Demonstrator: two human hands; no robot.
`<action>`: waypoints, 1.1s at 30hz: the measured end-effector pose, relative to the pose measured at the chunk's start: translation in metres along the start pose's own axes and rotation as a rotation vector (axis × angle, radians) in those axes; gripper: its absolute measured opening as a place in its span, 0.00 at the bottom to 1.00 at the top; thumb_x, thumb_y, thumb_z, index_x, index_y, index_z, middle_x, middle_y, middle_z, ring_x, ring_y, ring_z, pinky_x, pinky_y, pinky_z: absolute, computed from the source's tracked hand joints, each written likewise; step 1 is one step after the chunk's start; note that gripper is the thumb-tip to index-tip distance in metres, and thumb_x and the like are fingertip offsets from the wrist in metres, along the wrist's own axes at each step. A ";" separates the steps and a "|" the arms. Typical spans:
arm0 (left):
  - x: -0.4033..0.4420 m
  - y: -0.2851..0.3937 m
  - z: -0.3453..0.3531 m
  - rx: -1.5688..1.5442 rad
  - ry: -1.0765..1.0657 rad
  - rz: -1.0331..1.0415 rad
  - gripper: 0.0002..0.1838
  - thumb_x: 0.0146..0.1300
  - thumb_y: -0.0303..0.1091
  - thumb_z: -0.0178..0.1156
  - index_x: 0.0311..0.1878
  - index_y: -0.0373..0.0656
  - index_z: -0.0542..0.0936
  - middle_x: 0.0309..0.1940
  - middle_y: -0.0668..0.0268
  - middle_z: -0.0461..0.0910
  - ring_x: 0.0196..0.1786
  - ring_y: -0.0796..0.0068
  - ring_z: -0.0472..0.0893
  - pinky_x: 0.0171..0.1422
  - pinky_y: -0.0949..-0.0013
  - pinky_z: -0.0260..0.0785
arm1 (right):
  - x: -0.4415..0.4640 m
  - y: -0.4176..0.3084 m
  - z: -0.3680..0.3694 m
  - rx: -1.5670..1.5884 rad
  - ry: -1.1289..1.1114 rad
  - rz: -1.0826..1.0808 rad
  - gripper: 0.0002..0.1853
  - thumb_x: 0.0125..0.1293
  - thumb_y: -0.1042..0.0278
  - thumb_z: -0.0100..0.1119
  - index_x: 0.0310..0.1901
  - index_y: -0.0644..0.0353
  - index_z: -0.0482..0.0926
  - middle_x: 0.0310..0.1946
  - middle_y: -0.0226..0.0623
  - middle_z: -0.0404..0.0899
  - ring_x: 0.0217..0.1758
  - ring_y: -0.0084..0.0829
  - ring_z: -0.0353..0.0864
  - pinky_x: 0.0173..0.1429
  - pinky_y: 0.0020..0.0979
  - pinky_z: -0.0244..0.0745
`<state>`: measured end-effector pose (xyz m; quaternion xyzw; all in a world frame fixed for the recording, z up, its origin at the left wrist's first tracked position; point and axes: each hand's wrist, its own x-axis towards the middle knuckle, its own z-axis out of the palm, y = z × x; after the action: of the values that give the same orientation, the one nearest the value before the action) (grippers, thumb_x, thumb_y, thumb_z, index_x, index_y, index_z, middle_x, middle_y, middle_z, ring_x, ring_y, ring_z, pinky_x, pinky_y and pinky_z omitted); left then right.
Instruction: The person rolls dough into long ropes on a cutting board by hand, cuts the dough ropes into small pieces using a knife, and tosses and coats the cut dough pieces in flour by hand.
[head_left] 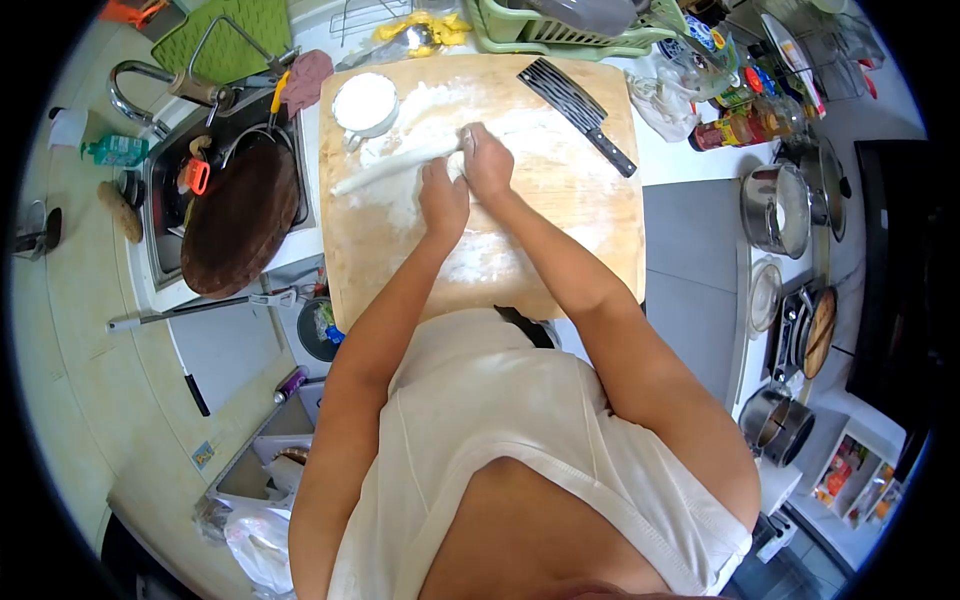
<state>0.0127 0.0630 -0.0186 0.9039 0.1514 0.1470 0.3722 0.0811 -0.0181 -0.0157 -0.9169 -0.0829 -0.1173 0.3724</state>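
Note:
A long roll of white dough (390,168) lies on the floured wooden board (580,235), its thin end pointing left. At its right end my left hand (444,202) and my right hand (488,164) meet, both with fingers curled closed round the dough. A small piece of dough shows between them. Up and left of the hands stands a white cup of flour (366,104). A cleaver (577,115) with a patterned blade and black handle lies at the board's upper right, apart from my hands.
Left of the board is a sink (163,235) with a large brown round lid (240,220). Behind the board stands a green dish rack (560,42). Bottles (740,128) and a steel pot (776,210) are on the right. A pink cloth (307,80) lies near the faucet.

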 end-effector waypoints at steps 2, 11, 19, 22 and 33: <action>0.001 0.007 -0.017 0.102 -0.169 0.127 0.15 0.62 0.27 0.59 0.53 0.41 0.75 0.47 0.53 0.76 0.47 0.48 0.79 0.47 0.50 0.74 | -0.017 -0.019 -0.020 0.172 -0.060 0.105 0.05 0.70 0.65 0.53 0.42 0.51 0.79 0.29 0.45 0.83 0.32 0.47 0.83 0.37 0.44 0.75; -0.008 0.004 -0.004 0.026 0.021 0.043 0.18 0.58 0.26 0.61 0.53 0.41 0.75 0.49 0.53 0.75 0.46 0.47 0.79 0.47 0.51 0.74 | -0.002 0.020 0.003 -0.126 0.024 -0.122 0.07 0.72 0.63 0.53 0.42 0.53 0.78 0.27 0.42 0.82 0.31 0.46 0.83 0.36 0.46 0.77; -0.022 0.005 -0.023 0.221 -0.251 0.371 0.12 0.59 0.25 0.59 0.47 0.41 0.76 0.46 0.56 0.74 0.44 0.48 0.79 0.47 0.51 0.75 | -0.046 0.003 -0.029 0.094 -0.046 0.045 0.10 0.74 0.60 0.51 0.41 0.57 0.76 0.30 0.47 0.83 0.33 0.51 0.82 0.36 0.49 0.75; -0.022 0.015 -0.013 0.215 -0.073 0.260 0.14 0.59 0.25 0.60 0.49 0.43 0.76 0.50 0.57 0.76 0.44 0.47 0.80 0.49 0.51 0.75 | -0.036 0.012 -0.018 -0.062 0.025 -0.101 0.10 0.73 0.61 0.52 0.39 0.59 0.76 0.29 0.45 0.84 0.32 0.49 0.83 0.35 0.49 0.76; 0.016 -0.013 -0.020 -0.164 -0.231 0.066 0.17 0.53 0.23 0.68 0.46 0.42 0.75 0.40 0.54 0.79 0.45 0.56 0.81 0.50 0.57 0.73 | -0.042 0.056 -0.048 0.604 -0.188 0.581 0.17 0.69 0.61 0.62 0.56 0.59 0.79 0.46 0.40 0.85 0.49 0.32 0.83 0.55 0.34 0.76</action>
<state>0.0179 0.0903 -0.0118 0.8857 0.0649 0.0659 0.4549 0.0471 -0.0946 -0.0312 -0.7587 0.1145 0.1061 0.6325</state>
